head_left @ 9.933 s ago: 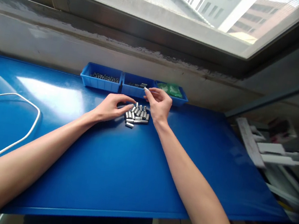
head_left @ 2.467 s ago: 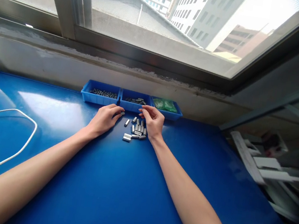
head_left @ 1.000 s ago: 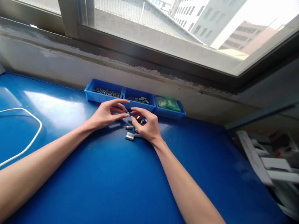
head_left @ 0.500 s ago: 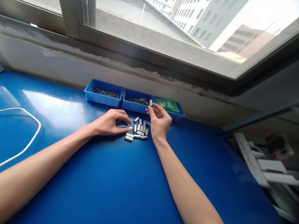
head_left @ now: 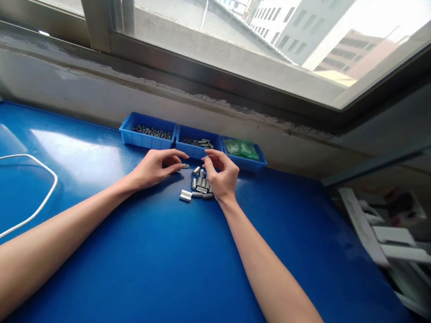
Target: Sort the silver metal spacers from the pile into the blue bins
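Left hand (head_left: 154,168) pinches one small metal piece (head_left: 185,166) at fingertips. Right hand (head_left: 221,176) curls over the pile of metal pieces (head_left: 198,188) on the blue table (head_left: 169,262).

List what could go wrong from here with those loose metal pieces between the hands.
1. The left hand pinches one small metal piece at its fingertips only; such a light grip could let it slip and roll across the smooth blue table.
2. The right hand hovers right over the loose pile of metal pieces; a brush might scatter them.
3. The trays sit close behind, so a reach could nudge them.
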Motion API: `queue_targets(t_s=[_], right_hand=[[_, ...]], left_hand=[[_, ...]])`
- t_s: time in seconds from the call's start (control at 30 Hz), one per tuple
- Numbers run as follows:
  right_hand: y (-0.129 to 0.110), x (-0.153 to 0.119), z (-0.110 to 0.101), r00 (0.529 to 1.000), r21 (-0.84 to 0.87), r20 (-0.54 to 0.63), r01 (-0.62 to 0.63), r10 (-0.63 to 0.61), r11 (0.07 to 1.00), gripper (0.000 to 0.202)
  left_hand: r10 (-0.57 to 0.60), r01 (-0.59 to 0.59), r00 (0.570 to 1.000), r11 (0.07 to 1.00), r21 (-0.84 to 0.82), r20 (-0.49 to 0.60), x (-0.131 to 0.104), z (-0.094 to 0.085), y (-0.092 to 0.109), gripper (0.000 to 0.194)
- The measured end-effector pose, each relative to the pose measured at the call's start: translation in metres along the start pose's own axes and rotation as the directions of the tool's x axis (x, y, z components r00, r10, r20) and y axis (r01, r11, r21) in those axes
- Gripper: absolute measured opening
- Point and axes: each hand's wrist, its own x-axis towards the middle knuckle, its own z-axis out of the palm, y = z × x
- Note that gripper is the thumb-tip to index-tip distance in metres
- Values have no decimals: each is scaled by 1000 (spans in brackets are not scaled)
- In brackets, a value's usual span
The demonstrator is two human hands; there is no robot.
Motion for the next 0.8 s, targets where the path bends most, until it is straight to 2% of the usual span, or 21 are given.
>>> queue_targets(t_s=[0.1,0.27,0.37,0.53,0.6,0.67,0.73,0.8], right_hand=[[-5,-2,1,987,-55,119,116,-109,992,22],[-5,-5,4,923,-81,282,296,-263,952,29],[-4,-6,5,901,-81,316,339,-298,937,28],[-3,-5,6,896,-52,314,347,-314,936,15],[-3,-5,6,908,-36,297,318,-294,947,14],[-2,-3,5,945,-22,230,243,-232,970,14],[1,-1,5,988,11,87,129,-129,992,18],[5,3,4,996,81,-84,20,-13,997,24]], left_hand=[[-88,78,994,986,-148,-62,2,-4,1,45],[-63,50,996,982,-183,-66,3,-5,-1,40],[-49,46,999,987,-157,-16,3,-4,-3,35],[-38,39,999,994,-102,16,2,-2,-1,32],[-44,44,999,995,-95,4,2,-1,1,33],[-55,53,998,995,-90,-17,3,-1,3,34],[-57,56,998,997,-51,-18,3,1,3,36],[-10,10,1000,999,53,9,3,2,3,36]])
